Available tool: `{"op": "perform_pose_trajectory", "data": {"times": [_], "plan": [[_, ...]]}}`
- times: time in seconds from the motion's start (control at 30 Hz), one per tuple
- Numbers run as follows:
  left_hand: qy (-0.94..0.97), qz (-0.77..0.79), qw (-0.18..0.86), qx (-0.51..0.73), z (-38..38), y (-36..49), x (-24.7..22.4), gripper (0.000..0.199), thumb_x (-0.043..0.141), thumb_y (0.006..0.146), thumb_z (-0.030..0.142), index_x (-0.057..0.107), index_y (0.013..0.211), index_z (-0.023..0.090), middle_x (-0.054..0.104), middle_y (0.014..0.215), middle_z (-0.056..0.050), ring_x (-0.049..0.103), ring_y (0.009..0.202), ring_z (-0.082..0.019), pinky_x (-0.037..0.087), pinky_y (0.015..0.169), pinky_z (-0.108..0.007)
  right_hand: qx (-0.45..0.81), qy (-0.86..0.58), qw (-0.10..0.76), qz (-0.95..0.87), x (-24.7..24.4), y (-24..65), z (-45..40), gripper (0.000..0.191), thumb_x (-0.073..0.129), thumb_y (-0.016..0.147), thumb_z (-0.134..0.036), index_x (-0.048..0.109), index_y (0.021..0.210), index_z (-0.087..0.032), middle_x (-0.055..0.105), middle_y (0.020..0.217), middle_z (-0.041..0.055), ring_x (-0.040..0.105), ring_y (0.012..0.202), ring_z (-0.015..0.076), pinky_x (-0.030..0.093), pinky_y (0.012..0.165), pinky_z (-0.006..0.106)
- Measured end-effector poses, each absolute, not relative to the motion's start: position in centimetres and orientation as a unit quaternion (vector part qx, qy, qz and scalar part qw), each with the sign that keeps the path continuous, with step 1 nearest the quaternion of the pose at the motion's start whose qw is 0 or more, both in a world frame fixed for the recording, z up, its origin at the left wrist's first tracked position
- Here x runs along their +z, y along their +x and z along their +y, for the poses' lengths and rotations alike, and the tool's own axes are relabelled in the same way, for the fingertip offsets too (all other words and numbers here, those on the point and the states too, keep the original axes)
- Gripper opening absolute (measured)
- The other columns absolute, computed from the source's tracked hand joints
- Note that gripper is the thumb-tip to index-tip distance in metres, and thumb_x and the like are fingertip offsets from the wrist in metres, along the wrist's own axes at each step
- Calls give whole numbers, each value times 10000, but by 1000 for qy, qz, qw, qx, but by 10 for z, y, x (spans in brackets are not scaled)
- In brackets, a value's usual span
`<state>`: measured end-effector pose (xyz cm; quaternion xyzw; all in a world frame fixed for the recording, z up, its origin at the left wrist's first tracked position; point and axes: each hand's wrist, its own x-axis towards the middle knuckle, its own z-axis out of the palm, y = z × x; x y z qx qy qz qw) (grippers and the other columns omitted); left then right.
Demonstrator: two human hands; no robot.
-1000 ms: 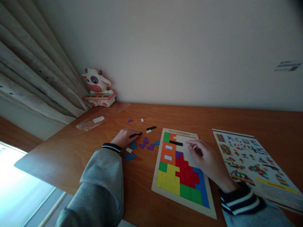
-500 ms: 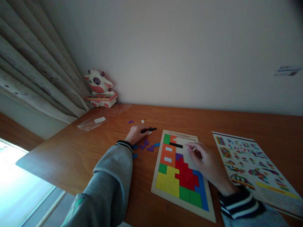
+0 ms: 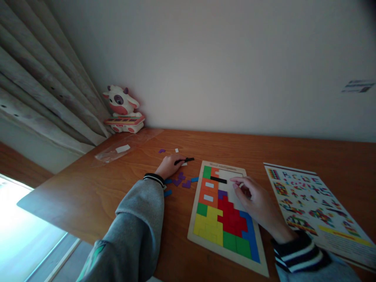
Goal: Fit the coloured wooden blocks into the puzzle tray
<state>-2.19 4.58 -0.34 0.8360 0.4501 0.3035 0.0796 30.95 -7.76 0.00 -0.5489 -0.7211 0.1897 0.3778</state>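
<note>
My left hand (image 3: 168, 167) is at the left of the puzzle board, its fingers closed on black puzzle pieces (image 3: 188, 159) just above the table. Under and beside it lie purple puzzle pieces (image 3: 187, 184), blue pieces (image 3: 194, 179) and a small white piece (image 3: 176, 150). The wooden puzzle board (image 3: 192, 234) is partly filled with yellow, red, green, blue and orange pieces, and a black bar (image 3: 219, 180) lies near its top. Over the board's right side, my right hand (image 3: 255, 199) has loosely bent fingers, thumb and forefinger slightly apart, nothing visible between them.
A printed pattern sheet (image 3: 313, 196) lies right of the board. At the back left, a toy cow with a keyboard (image 3: 125, 111) stands by the wall, with a clear plastic bag (image 3: 110, 156) before it. A curtain (image 3: 44, 74) hangs at the left, above the table's edge.
Almost nothing differs. Both hands keep their places, the left still with the black pieces; the view has shifted very slightly.
</note>
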Motion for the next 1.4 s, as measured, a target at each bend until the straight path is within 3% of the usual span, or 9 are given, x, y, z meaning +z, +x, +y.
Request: {"op": "perform_pose_trajectory", "data": {"times": [0.3,0.47,0.63,1.1,1.4], "plan": [[844,437,56,306,37,-37,-5,207,569,934,267,750,1021,218,780,1017,-38,730,963,-202,578,911,-341,202,-549,374,-720,4,308,-79,252,486,952,-377,651,1067,-224,677,894,48,619,722,186,492,669,331],[827,444,40,342,45,-26,-6,219,580,945,279,738,1068,191,759,1105,-75,706,1054,-222,551,982,-386,199,-546,376,-721,5,307,-80,261,478,956,-392,648,1064,-225,683,917,55,619,719,183,497,672,330],[851,419,68,308,49,-13,-6,172,630,909,227,755,1025,199,774,1056,-44,713,1039,-201,556,968,-333,190,-546,377,-723,5,308,-79,261,485,951,-393,655,1054,-222,676,871,49,618,702,183,492,650,324],[875,414,71,239,44,-18,5,294,595,910,188,707,1178,229,745,1164,-30,692,1089,-209,529,998,-342,182,-546,382,-723,5,309,-78,267,492,945,-399,664,1043,-221,683,884,56,616,682,178,503,639,326],[852,424,95,292,42,-19,1,198,645,865,238,758,1025,206,779,1051,-30,737,969,-195,585,904,-305,193,-549,387,-715,5,308,-78,275,500,948,-411,670,1049,-219,680,900,57,615,696,177,496,638,319]]}}
